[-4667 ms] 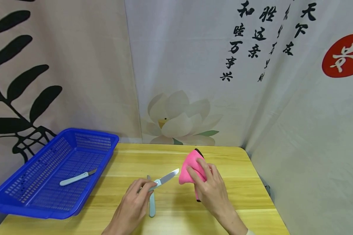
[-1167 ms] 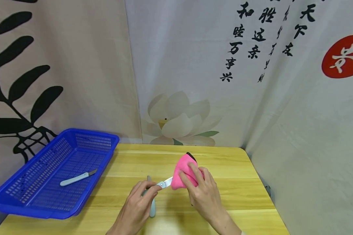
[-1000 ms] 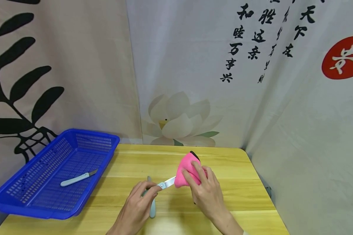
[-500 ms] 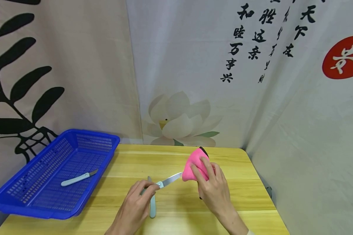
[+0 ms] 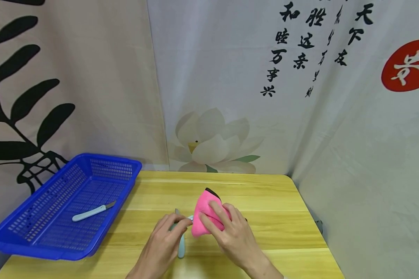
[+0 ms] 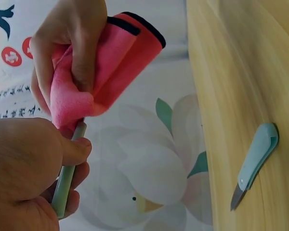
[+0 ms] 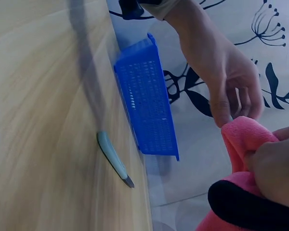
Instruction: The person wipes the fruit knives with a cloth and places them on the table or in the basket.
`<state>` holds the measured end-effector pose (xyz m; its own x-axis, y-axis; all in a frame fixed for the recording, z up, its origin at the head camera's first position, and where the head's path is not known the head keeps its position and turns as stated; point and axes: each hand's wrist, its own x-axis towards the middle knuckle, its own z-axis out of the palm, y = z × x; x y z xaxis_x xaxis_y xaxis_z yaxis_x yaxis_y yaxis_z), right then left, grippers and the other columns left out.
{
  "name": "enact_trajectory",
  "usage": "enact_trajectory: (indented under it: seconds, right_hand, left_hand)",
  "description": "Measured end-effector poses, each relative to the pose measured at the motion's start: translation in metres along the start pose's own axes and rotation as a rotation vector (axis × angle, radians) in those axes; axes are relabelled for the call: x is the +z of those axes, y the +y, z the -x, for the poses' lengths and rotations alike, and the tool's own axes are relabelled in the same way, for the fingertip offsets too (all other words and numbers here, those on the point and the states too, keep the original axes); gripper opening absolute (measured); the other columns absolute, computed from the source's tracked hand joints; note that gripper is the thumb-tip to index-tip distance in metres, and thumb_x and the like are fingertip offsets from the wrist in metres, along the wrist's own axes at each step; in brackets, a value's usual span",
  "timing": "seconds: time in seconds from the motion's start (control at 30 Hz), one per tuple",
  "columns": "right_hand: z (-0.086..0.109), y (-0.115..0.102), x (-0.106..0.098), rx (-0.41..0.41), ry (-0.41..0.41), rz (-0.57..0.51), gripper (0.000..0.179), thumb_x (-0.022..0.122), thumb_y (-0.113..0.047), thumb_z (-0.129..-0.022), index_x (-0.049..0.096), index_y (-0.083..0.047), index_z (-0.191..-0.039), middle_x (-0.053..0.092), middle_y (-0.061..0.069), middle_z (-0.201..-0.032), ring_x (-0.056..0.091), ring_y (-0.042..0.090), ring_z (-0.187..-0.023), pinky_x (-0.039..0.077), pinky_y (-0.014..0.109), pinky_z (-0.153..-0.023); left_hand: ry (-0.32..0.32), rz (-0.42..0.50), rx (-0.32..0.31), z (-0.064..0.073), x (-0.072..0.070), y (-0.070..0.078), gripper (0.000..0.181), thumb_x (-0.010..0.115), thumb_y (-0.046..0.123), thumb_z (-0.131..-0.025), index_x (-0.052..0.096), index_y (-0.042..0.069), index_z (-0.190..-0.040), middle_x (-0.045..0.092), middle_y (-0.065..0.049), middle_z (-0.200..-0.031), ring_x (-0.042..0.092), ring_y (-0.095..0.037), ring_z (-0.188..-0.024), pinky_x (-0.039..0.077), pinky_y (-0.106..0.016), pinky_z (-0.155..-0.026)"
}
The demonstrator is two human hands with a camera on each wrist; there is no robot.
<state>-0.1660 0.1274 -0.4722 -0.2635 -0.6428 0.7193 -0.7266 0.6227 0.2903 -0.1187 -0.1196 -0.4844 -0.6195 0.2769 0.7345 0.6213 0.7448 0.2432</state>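
My left hand (image 5: 160, 242) grips the pale green handle of a folding knife (image 6: 63, 190) above the table. My right hand (image 5: 235, 244) holds a bunched pink cloth (image 5: 205, 215) with black edging, pinched around the knife's blade. The cloth reaches close to the left fingertips, so the blade is hidden. Beneath the left hand, a second pale green folding knife (image 6: 256, 153) lies unfolded on the table, its blade pointing toward the back. A third one (image 5: 89, 214) lies unfolded in the blue basket at the left.
The blue plastic basket (image 5: 68, 255) stands at the left side of the wooden table (image 5: 265, 224), partly over its edge. Printed curtains (image 5: 209, 77) hang behind the table and along its sides.
Over these frames the cloth shifts back and forth along the blade. Half a second ago it was at the tip with the blade bare; now my right hand has brought it left to the handle.
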Motion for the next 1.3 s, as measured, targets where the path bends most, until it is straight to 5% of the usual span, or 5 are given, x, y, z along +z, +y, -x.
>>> enact_trajectory:
  seconds: [0.4, 0.5, 0.63, 1.0, 1.3]
  right_hand:
    - [-0.002, -0.002, 0.007, 0.025, -0.004, -0.02, 0.067, 0.069, 0.004, -0.082, 0.076, -0.022, -0.143, 0.065, 0.014, -0.151, 0.064, 0.034, -0.108, 0.066, 0.043, -0.087]
    - [0.0, 0.002, 0.008, 0.034, 0.004, -0.013, 0.064, 0.068, 0.003, -0.084, 0.077, -0.021, -0.142, 0.066, 0.014, -0.151, 0.064, 0.036, -0.108, 0.066, 0.045, -0.09]
    - [0.003, 0.009, 0.009, 0.036, 0.019, -0.001, 0.059, 0.064, 0.0, -0.087, 0.077, -0.02, -0.141, 0.067, 0.016, -0.15, 0.065, 0.038, -0.108, 0.065, 0.047, -0.095]
    - [0.007, 0.024, 0.01, 0.069, 0.033, 0.003, 0.052, 0.064, -0.004, -0.091, 0.079, -0.02, -0.137, 0.068, 0.017, -0.148, 0.064, 0.039, -0.106, 0.065, 0.048, -0.091]
    - [0.016, 0.035, 0.007, 0.125, 0.013, 0.014, 0.049, 0.033, -0.017, -0.118, 0.079, -0.02, -0.136, 0.067, 0.019, -0.146, 0.063, 0.038, -0.104, 0.062, 0.046, -0.082]
  left_hand:
    - [0.031, 0.015, 0.021, 0.003, -0.002, -0.001, 0.04, 0.082, -0.009, -0.089, 0.08, 0.016, -0.12, 0.074, 0.001, -0.116, 0.071, -0.018, -0.105, 0.066, -0.038, -0.092]
    - [0.045, 0.012, 0.02, 0.004, -0.002, -0.001, 0.019, 0.069, 0.005, -0.109, 0.08, 0.016, -0.118, 0.074, 0.001, -0.113, 0.069, -0.016, -0.103, 0.063, -0.033, -0.091]
    - [0.065, 0.001, 0.011, 0.006, -0.004, -0.001, 0.051, 0.032, 0.03, -0.124, 0.081, 0.016, -0.115, 0.074, 0.002, -0.111, 0.067, -0.015, -0.101, 0.058, -0.026, -0.092]
    - [0.14, -0.034, 0.054, 0.017, -0.009, -0.005, 0.046, 0.039, 0.032, -0.123, 0.08, 0.017, -0.11, 0.073, 0.005, -0.108, 0.068, -0.014, -0.097, 0.059, -0.025, -0.087]
    - [0.132, 0.095, 0.058, 0.035, -0.026, -0.016, 0.036, 0.048, 0.031, -0.121, 0.08, 0.015, -0.115, 0.075, 0.0, -0.109, 0.07, -0.016, -0.092, 0.056, -0.017, -0.078]
